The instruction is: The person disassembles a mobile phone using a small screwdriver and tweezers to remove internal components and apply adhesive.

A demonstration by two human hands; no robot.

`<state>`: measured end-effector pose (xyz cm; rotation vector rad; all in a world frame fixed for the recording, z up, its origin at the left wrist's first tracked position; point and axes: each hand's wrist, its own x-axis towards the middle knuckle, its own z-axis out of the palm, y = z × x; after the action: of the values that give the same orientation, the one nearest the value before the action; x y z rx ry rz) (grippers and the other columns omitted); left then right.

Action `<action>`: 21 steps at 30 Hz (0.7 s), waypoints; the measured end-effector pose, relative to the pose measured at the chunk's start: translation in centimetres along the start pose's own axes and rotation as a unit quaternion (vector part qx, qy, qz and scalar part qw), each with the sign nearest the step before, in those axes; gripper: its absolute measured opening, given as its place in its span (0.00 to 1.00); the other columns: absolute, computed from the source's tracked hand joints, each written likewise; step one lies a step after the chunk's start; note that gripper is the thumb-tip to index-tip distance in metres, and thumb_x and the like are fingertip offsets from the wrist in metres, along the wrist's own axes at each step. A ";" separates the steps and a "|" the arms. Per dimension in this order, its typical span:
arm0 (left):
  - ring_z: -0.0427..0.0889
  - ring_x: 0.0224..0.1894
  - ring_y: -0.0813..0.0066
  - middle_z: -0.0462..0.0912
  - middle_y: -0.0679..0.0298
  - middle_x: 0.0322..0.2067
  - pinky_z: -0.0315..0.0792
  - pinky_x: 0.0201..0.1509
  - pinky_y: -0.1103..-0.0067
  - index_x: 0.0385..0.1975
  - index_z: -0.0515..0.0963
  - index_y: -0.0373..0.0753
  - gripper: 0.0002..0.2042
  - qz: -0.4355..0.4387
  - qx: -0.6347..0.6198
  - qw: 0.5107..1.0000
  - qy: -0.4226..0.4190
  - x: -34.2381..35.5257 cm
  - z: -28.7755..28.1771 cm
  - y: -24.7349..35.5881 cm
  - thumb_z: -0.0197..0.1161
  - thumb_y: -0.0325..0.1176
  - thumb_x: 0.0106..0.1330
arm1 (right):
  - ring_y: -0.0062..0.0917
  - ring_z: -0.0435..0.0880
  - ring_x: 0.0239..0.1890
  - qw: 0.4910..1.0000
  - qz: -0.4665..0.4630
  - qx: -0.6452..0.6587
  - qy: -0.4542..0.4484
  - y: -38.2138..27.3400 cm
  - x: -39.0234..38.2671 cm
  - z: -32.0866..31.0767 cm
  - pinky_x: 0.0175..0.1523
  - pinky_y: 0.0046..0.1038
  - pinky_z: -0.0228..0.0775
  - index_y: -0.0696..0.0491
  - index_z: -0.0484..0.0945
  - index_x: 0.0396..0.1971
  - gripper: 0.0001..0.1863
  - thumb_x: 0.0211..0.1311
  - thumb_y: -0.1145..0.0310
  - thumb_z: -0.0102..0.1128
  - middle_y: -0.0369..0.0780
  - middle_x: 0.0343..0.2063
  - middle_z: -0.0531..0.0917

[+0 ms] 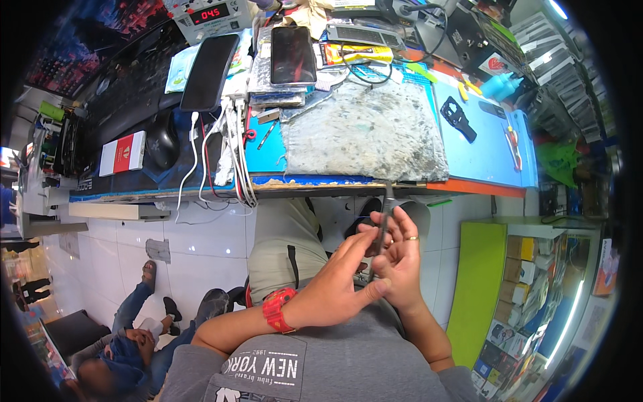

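Above my lap, in front of the table edge, a thin dark flat slab (385,224) stands nearly upright, seen almost edge-on; I cannot make out its kind. My right hand (404,258), with a ring on one finger, has its fingers curled around the slab's right side. From the left my left hand (341,278), with a red watch (278,310) on the wrist, lays its fingers against the slab's other face. Parts of its lower end are hidden behind my fingers. Just beyond the hands, a stained grey cloth (365,134) lies on the worktable.
Two dark phones (209,74) (293,57) lie at the table's back left. White cables (234,147) hang over its front edge, near a black mouse (161,139). A black tool (458,119) rests on the blue mat (492,157). At lower left sits another person (127,348).
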<state>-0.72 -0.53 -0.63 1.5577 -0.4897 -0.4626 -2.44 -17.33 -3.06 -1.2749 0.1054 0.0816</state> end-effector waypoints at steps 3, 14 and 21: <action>0.69 0.68 0.66 0.67 0.53 0.67 0.66 0.70 0.69 0.72 0.56 0.30 0.35 -0.057 -0.159 0.986 0.014 0.3 0.1 -0.8 0.59 0.49 0.76 | 0.41 0.69 0.70 0.990 -0.015 -0.139 0.021 -0.5 -0.7 0.7 0.69 0.38 0.66 0.62 0.43 0.75 0.52 0.62 0.70 0.73 0.56 0.68 0.62; 0.79 0.54 0.81 0.80 0.63 0.53 0.75 0.60 0.77 0.63 0.69 0.32 0.17 -0.137 -0.307 0.938 0.078 0.4 -0.6 -1.6 0.55 0.28 0.78 | 0.35 0.75 0.27 0.780 -0.253 -0.570 0.053 -4.7 0.6 1.0 0.30 0.36 0.66 0.54 0.80 0.36 0.09 0.55 0.74 0.69 0.39 0.26 0.76; 0.78 0.56 0.81 0.79 0.64 0.54 0.74 0.61 0.78 0.64 0.68 0.32 0.18 -0.114 -0.260 0.956 0.068 0.4 -0.1 -1.3 0.56 0.28 0.78 | 0.36 0.77 0.30 0.824 -0.237 -0.515 0.005 -5.0 1.4 0.8 0.33 0.36 0.70 0.55 0.82 0.37 0.09 0.54 0.76 0.69 0.40 0.27 0.76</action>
<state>-0.32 -0.64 -1.96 1.1251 -0.0646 -0.6007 -0.47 -17.97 1.74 -2.3555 -0.2992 -0.3498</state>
